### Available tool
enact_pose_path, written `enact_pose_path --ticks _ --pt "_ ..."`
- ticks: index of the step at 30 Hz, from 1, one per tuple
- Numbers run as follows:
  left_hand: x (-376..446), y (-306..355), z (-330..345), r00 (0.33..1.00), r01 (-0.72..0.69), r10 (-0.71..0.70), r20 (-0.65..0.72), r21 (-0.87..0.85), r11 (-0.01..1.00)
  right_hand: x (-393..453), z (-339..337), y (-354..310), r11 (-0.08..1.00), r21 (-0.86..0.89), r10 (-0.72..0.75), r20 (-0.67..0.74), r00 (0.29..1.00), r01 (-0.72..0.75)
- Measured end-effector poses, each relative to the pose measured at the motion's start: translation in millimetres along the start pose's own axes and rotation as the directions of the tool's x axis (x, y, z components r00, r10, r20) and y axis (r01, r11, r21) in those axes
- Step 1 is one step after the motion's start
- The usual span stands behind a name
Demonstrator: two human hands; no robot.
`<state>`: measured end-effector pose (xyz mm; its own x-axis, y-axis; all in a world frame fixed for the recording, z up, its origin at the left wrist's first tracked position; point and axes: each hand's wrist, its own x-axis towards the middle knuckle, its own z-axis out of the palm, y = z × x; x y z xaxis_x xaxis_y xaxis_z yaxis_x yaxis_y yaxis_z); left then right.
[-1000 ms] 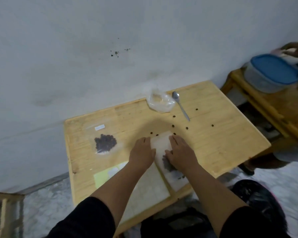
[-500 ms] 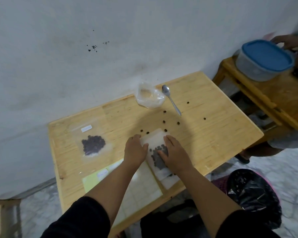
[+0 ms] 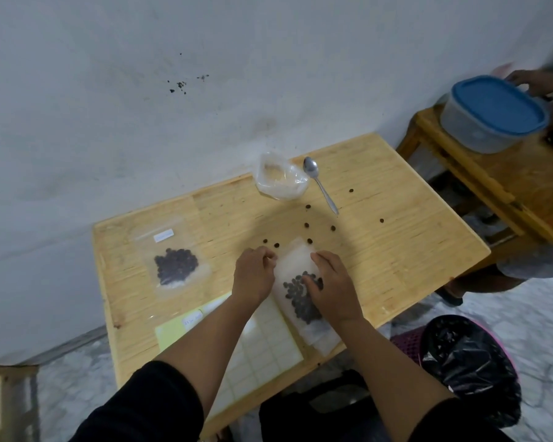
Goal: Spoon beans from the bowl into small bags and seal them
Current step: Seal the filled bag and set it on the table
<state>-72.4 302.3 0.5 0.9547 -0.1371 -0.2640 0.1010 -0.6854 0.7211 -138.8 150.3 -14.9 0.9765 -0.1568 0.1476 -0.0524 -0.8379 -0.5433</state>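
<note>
The person's left hand [image 3: 253, 275], fingers curled, pinches the left edge of a small clear plastic bag of dark beans [image 3: 300, 293] lying flat on the pale wooden table [image 3: 396, 237], while the right hand [image 3: 331, 287] presses its fingers flat on the bag. If the strip is not fully closed, pressing near the beans could push some out to join the loose dark beans [image 3: 307, 225] scattered near the metal spoon [image 3: 320, 183]. The transparent plastic bowl [image 3: 280, 180] by the wall looks almost empty.

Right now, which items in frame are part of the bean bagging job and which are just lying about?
In the job:
- bag being sealed, under left hand and right hand
- filled bag
- clear bowl
- spoon
- loose beans on the table
- label sheet, probably

Lying about:
- blue-lidded container on the side table
- black-lined bin
</note>
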Motion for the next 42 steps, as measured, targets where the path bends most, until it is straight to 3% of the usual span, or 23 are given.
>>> enact_pose_path --ticks 4,10,15,18,22,24,27,30,42 --pt "-3.6 11.1 -9.1 0.999 -0.042 0.04 -0.016 -0.157 0.987 11.4 -12.1 -11.8 0.998 0.063 0.004 -0.074 0.997 0.001" --pt "-15.3 22.4 -34.7 0.996 -0.024 -0.016 -0.093 -0.409 0.912 32.1 -39.9 -48.3 0.935 0.296 0.225 -0.076 0.971 -0.194" --pt "-37.0 14.3 -66.1 0.992 -0.063 -0.011 -0.125 -0.567 0.821 36.6 -40.3 -95.9 0.864 0.461 0.269 -0.086 0.959 -0.202" --pt "-55.4 -3.3 -90.0 0.982 -0.135 0.048 -0.184 -0.499 0.856 30.6 -29.2 -127.7 0.743 0.614 0.321 0.019 0.947 -0.265" --pt "-81.9 -45.9 -119.2 0.96 -0.13 -0.012 -0.28 -0.483 0.866 10.4 -4.6 -159.3 0.645 0.7 0.252 0.184 0.95 -0.307" --pt "-98.5 -69.7 -130.8 0.944 -0.103 -0.066 -0.324 -0.476 0.873 -5.7 14.0 -166.5 0.718 0.623 0.229 0.209 0.951 -0.31" --pt "-124.2 -103.2 -143.9 0.918 -0.045 -0.158 -0.363 -0.492 0.87 -34.8 39.5 -166.2 0.898 0.331 0.195 0.29 0.937 -0.289" --pt "-145.9 -130.6 -149.1 0.897 0.012 -0.236 -0.374 -0.512 0.859 -64.4 57.5 -158.1 0.961 0.103 0.198 0.398 0.896 -0.259" --pt "-184.8 -163.6 -145.9 0.862 0.089 -0.356 -0.361 -0.584 0.807 -91.3 83.0 -158.6 0.976 0.008 0.2 0.335 0.921 -0.216"
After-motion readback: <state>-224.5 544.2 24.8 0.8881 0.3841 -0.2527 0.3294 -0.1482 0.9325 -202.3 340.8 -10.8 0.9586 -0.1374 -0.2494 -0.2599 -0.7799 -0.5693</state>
